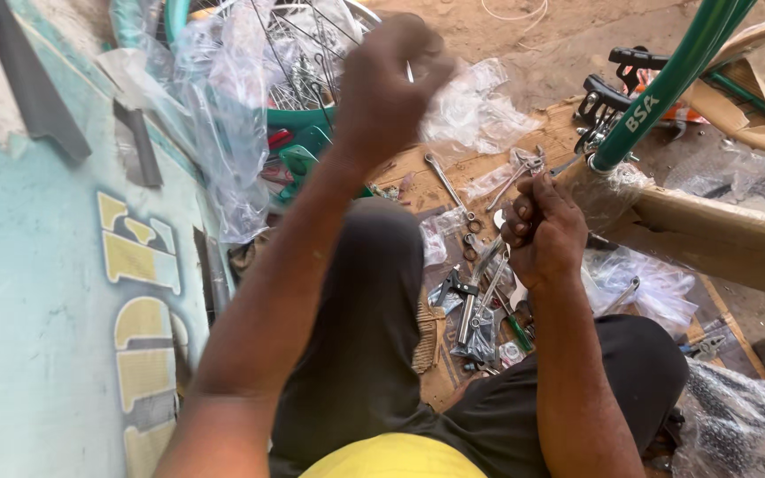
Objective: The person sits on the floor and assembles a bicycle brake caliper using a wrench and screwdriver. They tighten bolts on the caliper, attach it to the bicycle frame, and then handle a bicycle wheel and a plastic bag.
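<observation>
- The left hand (391,80) is raised high above the ground, blurred by motion; its fingers are bunched together and pinch a thin pale sliver that pokes out at the fingertips. What that sliver is cannot be told.
- The right hand (544,232) sits lower, just beside the end of the green bicycle frame tube (666,84); its fingers are curled tight around a small metal part, mostly hidden inside the fist.
- The green tube slants down from the upper right and ends at a fitting near the right hand's knuckles.
- A cardboard-wrapped bar (719,235) lies across the right side, under the tube's lower end.
- Loose spanners (449,181) and other metal tools lie on the brown cardboard sheet (418,168) between the two hands and below the right hand.
- A spoked wheel (298,53) lies in clear plastic wrapping (223,115) behind the left hand.
- Black pedals (599,97) rest near the tube, at upper right.
- The person sits on the ground in dark trousers (374,336), knees apart.
- A pale blue painted board (37,292) with yellow lettering fills the left.
</observation>
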